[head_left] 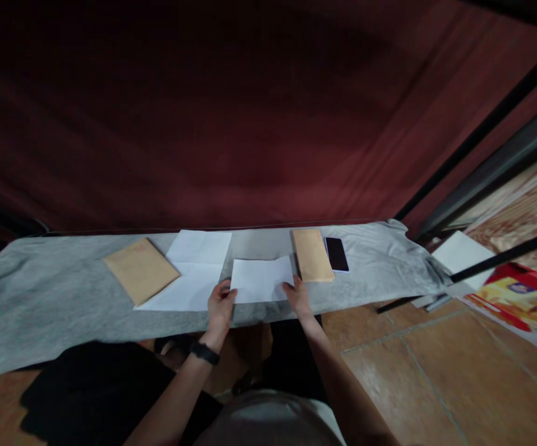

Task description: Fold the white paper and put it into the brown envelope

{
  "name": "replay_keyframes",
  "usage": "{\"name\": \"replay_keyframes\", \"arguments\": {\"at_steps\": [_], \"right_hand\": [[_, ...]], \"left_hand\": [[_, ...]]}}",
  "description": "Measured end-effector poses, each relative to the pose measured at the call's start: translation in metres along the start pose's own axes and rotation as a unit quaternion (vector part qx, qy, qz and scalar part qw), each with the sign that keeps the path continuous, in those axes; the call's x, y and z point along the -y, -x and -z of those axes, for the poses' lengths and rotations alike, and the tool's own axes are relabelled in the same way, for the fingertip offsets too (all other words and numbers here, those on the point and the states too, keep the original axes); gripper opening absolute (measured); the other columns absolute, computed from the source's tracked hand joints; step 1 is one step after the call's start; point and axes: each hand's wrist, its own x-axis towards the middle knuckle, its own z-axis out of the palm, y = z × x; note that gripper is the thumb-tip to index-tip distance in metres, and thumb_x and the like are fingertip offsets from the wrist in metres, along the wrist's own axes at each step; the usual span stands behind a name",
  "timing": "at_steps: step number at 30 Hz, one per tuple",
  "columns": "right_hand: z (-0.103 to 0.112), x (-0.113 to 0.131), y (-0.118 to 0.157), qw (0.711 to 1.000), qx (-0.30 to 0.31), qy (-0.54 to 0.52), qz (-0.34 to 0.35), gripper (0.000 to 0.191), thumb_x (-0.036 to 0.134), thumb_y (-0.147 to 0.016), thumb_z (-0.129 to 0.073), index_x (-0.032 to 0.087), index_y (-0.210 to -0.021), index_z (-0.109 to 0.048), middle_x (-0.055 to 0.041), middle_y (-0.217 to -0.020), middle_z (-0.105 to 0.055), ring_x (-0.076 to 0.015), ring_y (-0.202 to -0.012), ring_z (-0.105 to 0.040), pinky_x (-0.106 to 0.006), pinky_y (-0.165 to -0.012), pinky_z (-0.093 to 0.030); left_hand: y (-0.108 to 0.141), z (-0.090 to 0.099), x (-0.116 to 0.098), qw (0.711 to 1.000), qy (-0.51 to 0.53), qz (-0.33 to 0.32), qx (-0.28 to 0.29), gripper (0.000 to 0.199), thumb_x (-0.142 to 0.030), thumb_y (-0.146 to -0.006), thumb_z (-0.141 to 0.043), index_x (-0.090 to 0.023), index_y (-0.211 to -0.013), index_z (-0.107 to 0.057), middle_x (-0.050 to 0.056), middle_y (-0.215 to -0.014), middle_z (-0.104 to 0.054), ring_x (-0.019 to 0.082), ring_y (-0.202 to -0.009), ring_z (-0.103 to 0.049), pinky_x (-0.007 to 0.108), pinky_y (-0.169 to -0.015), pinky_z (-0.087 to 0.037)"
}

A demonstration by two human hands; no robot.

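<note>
A folded sheet of white paper (261, 280) lies in front of me, its right top corner lifted a little. My left hand (222, 305) pinches its lower left edge, thumb on top. At the lower right edge, my right hand (297, 296) grips the same paper with its fingers closed. Left of it, a larger white sheet with a crease (198, 263) lies flat. A brown envelope (142, 270) rests tilted over that sheet's left side. To the right of my right hand sits a stack of brown envelopes (313, 255).
A phone (337, 254) with a dark screen lies right of the envelope stack. Grey cloth (64, 310) covers the long narrow table. A dark red curtain (249, 124) hangs behind it. On the right are black metal bars (482, 133) and a red-and-yellow box (523, 303).
</note>
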Motion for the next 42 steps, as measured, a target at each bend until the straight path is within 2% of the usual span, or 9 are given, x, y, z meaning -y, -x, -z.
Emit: {"name": "replay_keyframes", "arguments": {"at_steps": [3, 7, 11, 17, 22, 26, 29, 33, 42], "right_hand": [[0.001, -0.004, 0.007, 0.988, -0.020, 0.147, 0.041, 0.039, 0.023, -0.083, -0.062, 0.020, -0.122, -0.060, -0.0092, -0.097, -0.073, -0.0253, -0.096, -0.068, -0.033, -0.084, -0.049], [0.000, -0.002, 0.020, 0.921, -0.042, 0.360, 0.146, 0.055, 0.021, -0.093, -0.051, 0.012, -0.146, -0.041, -0.0204, -0.124, -0.065, -0.0304, -0.111, -0.064, -0.039, -0.091, -0.049], [-0.004, 0.001, 0.026, 0.872, -0.062, 0.418, 0.247, 0.057, 0.020, -0.097, -0.044, 0.011, -0.152, -0.034, -0.0231, -0.144, -0.050, -0.0331, -0.129, -0.050, -0.049, -0.106, -0.042], [-0.024, -0.006, 0.028, 0.832, 0.060, 0.415, 0.362, 0.048, 0.027, -0.102, -0.042, 0.016, -0.149, -0.044, -0.0112, -0.159, -0.036, -0.0274, -0.147, -0.031, -0.044, -0.118, -0.031], [-0.035, -0.015, 0.029, 0.827, 0.082, 0.429, 0.355, 0.047, 0.029, -0.102, -0.045, 0.020, -0.148, -0.047, -0.0104, -0.157, -0.041, -0.0271, -0.145, -0.036, -0.048, -0.121, -0.025], [-0.033, -0.019, 0.028, 0.824, 0.085, 0.433, 0.355, 0.049, 0.025, -0.101, -0.046, 0.020, -0.150, -0.044, -0.0108, -0.157, -0.040, -0.0263, -0.146, -0.035, -0.048, -0.120, -0.025], [-0.032, -0.021, 0.026, 0.809, 0.099, 0.450, 0.364, 0.053, 0.017, -0.098, -0.044, 0.017, -0.151, -0.043, -0.0103, -0.157, -0.039, -0.0257, -0.147, -0.033, -0.046, -0.121, -0.024], [-0.033, -0.023, 0.026, 0.807, 0.100, 0.452, 0.367, 0.054, 0.017, -0.097, -0.044, 0.015, -0.151, -0.041, -0.0116, -0.156, -0.042, -0.0266, -0.147, -0.034, -0.047, -0.122, -0.023], [-0.037, -0.010, 0.011, 0.853, 0.039, 0.418, 0.309, 0.048, 0.027, -0.104, -0.035, 0.007, -0.145, -0.049, -0.0177, -0.150, -0.048, -0.0256, -0.141, -0.044, -0.043, -0.118, -0.034]], "left_hand": [[-0.004, 0.013, 0.005, 0.980, -0.181, -0.076, 0.018, 0.053, -0.022, -0.072, -0.067, -0.018, -0.124, -0.060, -0.005, -0.065, -0.060, 0.015, -0.060, -0.060, 0.027, -0.062, -0.049], [0.001, 0.016, 0.007, 0.922, -0.358, -0.139, 0.050, 0.056, -0.024, -0.083, -0.060, -0.019, -0.138, -0.053, 0.000, -0.076, -0.066, 0.018, -0.066, -0.063, 0.030, -0.067, -0.049], [0.000, 0.011, 0.005, 0.900, -0.404, -0.153, 0.051, 0.050, -0.024, -0.088, -0.055, -0.017, -0.138, -0.055, 0.004, -0.083, -0.071, 0.020, -0.074, -0.067, 0.030, -0.072, -0.050], [-0.006, 0.012, -0.005, 0.875, -0.452, -0.157, 0.067, 0.040, -0.022, -0.092, -0.050, -0.017, -0.131, -0.060, 0.008, -0.097, -0.073, 0.021, -0.087, -0.069, 0.030, -0.080, -0.052], [0.006, 0.010, -0.006, 0.813, -0.523, -0.253, 0.045, 0.042, -0.022, -0.097, -0.042, -0.016, -0.136, -0.056, 0.015, -0.122, -0.065, 0.026, -0.113, -0.062, 0.039, -0.099, -0.049], [0.014, -0.020, 0.010, 0.778, -0.488, -0.360, 0.165, 0.046, -0.031, -0.102, -0.035, -0.014, -0.141, -0.051, 0.014, -0.150, -0.048, 0.027, -0.143, -0.038, 0.044, -0.117, -0.035], [0.009, -0.046, 0.022, 0.753, -0.498, -0.367, 0.225, 0.051, -0.034, -0.103, -0.031, -0.010, -0.145, -0.047, 0.014, -0.154, -0.044, 0.027, -0.148, -0.030, 0.048, -0.121, -0.027], [-0.008, -0.060, 0.026, 0.741, -0.528, -0.355, 0.213, 0.053, -0.035, -0.102, -0.029, -0.014, -0.149, -0.042, 0.011, -0.156, -0.043, 0.024, -0.150, -0.028, 0.049, -0.123, -0.022], [-0.028, -0.044, 0.026, 0.718, -0.583, -0.349, 0.151, 0.055, -0.030, -0.100, -0.033, -0.016, -0.153, -0.037, 0.011, -0.161, -0.033, 0.026, -0.152, -0.022, 0.049, -0.123, -0.019]]}}
